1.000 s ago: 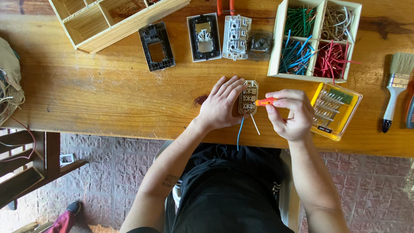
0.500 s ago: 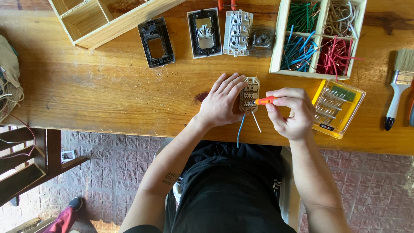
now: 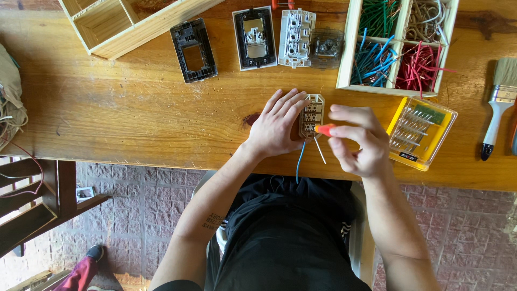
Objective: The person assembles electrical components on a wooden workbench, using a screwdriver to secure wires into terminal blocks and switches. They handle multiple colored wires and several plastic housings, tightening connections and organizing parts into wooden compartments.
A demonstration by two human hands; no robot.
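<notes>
Nothing moved: right hand [image 3: 360, 141] still grips screwdriver [image 3: 325, 129]

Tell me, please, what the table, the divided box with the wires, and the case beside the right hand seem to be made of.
The table looks like varnished wood: visible grain, warm sheen. The divided box seems pale, unfinished wood with thin, matte walls. The case beside the right hand appears to be yellow plastic with a clear lid, since the metal bits show through.

Wooden tabletop [image 3: 134, 113] is carrying a black frame [image 3: 193, 50], two switch modules [image 3: 276, 37], wire box [image 3: 397, 46], yellow bit case [image 3: 421, 133], paintbrush [image 3: 499, 102], and maybe a clear cover [image 3: 327, 48].
</notes>
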